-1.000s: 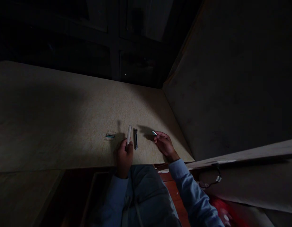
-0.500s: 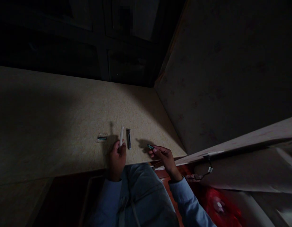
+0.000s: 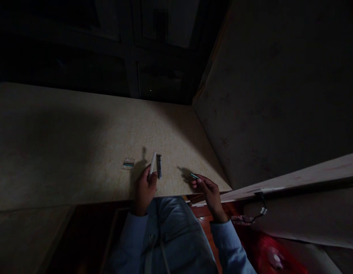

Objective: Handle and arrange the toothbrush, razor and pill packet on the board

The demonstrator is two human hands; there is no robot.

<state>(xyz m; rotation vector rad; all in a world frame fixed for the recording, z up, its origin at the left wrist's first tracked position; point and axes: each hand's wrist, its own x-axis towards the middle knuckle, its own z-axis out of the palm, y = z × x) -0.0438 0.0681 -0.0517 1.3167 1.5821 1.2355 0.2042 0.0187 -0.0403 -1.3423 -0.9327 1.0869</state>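
Note:
My left hand (image 3: 146, 189) is closed around a slim white bar-shaped object (image 3: 152, 163), which points up and away from me; its kind cannot be made out. Just right of it a dark razor (image 3: 159, 167) lies on the table, its head toward the far side. In my right hand (image 3: 209, 190), a small dark and teal razor cartridge (image 3: 194, 176) is pinched between thumb and fingers, above the table's front right part. Left of my left hand a clear plastic case (image 3: 129, 160) lies on the table with a teal and dark cartridge (image 3: 128, 164) in it.
The pale table (image 3: 79, 152) meets a dark window (image 3: 130, 49) at the back and a wall (image 3: 264, 106) on the right. Below its right edge hang a black cable (image 3: 257, 217) and a red bag (image 3: 272, 253). The light is dim.
My right hand has come lower and closer to me with the cartridge, then farther right from the razor. The white object has tilted slightly to the right. The view has shifted a little.

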